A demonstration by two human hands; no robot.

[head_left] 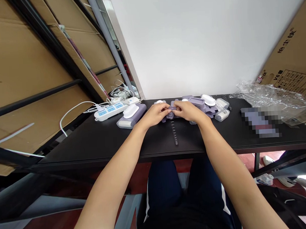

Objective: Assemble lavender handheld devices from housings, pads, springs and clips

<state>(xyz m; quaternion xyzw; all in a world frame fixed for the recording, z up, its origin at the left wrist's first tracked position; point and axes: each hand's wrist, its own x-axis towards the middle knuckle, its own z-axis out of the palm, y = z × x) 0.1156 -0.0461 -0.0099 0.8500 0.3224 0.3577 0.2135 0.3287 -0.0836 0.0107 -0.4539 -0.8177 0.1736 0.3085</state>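
Note:
My left hand (156,114) and my right hand (187,110) meet over the middle of the table. Both are closed, their fingertips pinching a small purple-grey plastic piece (171,108) from either side. Just below the fingers are more purple-grey parts (169,115), partly hidden by the hands. A thin metal coil spring (174,134) lies stretched lengthwise toward the front edge. Right of my right hand are a purple-grey tray-like part (197,102), a white oval piece (208,100) and clear-ended casings (222,115), with another spring (220,105) beside them.
A purple-grey casing with a white oval top (131,112) stands left of my hands, beside a white power strip (110,111) with tangled cables. Crumpled clear plastic (277,99) and a blurred-out item (259,122) lie at right. A white panel (202,40) rises behind the black table (93,141).

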